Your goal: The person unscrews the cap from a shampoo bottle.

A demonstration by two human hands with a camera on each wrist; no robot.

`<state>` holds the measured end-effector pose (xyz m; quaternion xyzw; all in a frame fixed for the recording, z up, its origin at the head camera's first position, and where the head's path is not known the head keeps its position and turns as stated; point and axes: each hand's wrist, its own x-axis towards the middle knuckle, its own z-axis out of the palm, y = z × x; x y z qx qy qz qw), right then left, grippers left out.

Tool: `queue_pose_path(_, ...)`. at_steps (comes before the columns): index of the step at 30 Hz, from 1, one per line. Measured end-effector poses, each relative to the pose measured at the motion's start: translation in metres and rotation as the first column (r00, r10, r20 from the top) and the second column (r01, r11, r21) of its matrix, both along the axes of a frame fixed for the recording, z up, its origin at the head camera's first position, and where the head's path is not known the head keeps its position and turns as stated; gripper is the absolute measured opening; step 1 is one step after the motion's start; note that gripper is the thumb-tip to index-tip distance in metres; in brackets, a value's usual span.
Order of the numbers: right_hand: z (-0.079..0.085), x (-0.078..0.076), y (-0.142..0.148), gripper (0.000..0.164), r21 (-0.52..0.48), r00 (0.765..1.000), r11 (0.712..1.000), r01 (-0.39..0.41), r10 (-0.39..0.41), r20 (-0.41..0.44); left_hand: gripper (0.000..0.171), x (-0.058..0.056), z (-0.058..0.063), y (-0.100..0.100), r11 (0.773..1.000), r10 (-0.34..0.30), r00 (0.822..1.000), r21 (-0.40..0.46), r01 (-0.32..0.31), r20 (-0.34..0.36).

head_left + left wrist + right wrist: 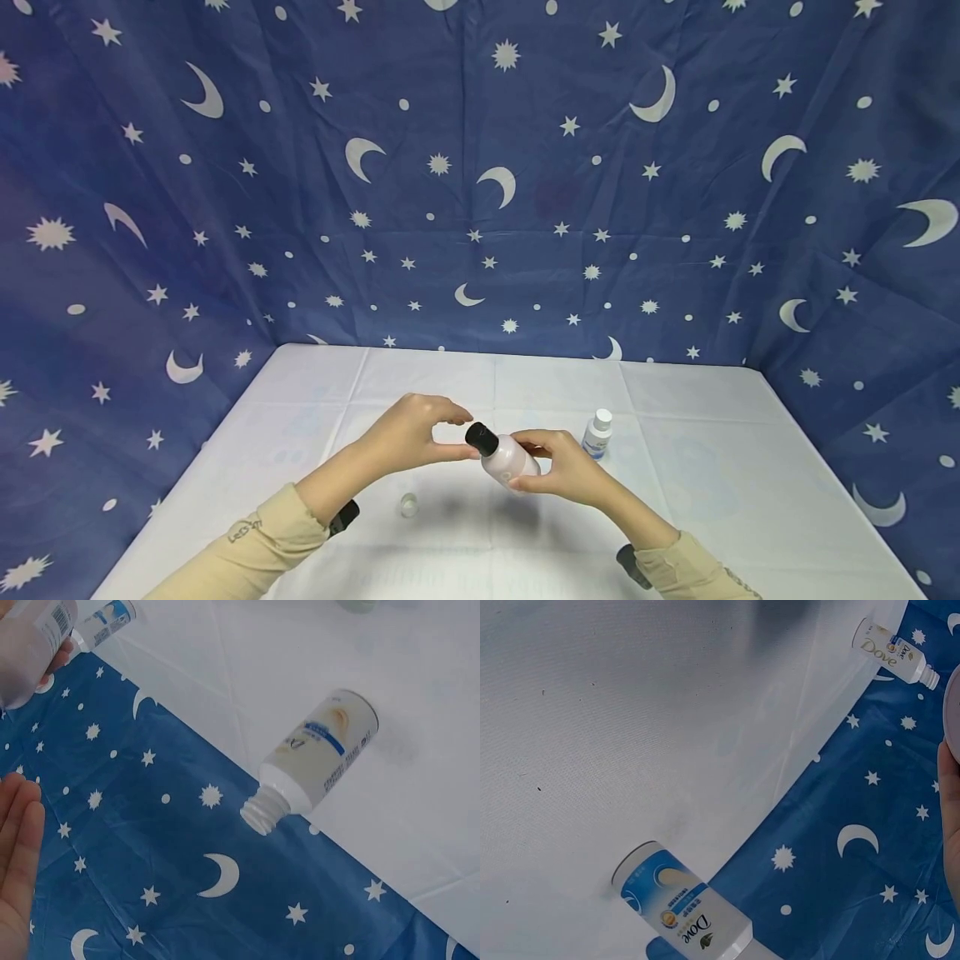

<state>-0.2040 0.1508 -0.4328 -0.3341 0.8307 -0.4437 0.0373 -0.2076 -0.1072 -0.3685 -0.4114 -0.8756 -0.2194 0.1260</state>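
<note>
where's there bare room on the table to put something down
There's bare table right of the capped white bottle, out to the right edge, and between the left hand and the far left corner. The middle is crowded: the right hand holds the pink bottle near the left hand, with the uncapped bottle nearby.

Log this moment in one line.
Right hand: holds tilted pink round plastic bottle | left hand: near its black cylindrical cap | white capped plastic bottle: upright

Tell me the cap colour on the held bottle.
The cap is black, clearest in the head view.
</note>
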Motion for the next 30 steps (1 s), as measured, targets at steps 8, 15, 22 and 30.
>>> queue_pose_path(8,0.0,-0.001,0.0,0.047,0.003,1.0,1.0,0.002,-0.002,-0.004,0.06,0.0,0.007,-0.003,0.987,-0.119,0.992,-0.109,0.115,-0.032)
queue_pose_path(15,0.0,-0.001,0.0,0.047,0.001,1.0,1.0,0.001,-0.001,0.009,0.05,-0.002,0.009,0.0,0.958,-0.246,0.94,-0.205,0.2,-0.236)
queue_pose_path(22,0.0,-0.002,0.0,0.046,-0.002,1.0,1.0,-0.002,0.002,0.014,0.037,-0.005,0.009,0.004,0.954,-0.256,0.937,-0.216,0.206,-0.238)
queue_pose_path(30,-0.002,-0.001,0.002,0.048,0.015,1.0,1.0,0.0,0.0,0.024,0.028,-0.004,0.011,0.009,0.968,-0.155,0.983,-0.211,0.133,-0.094)
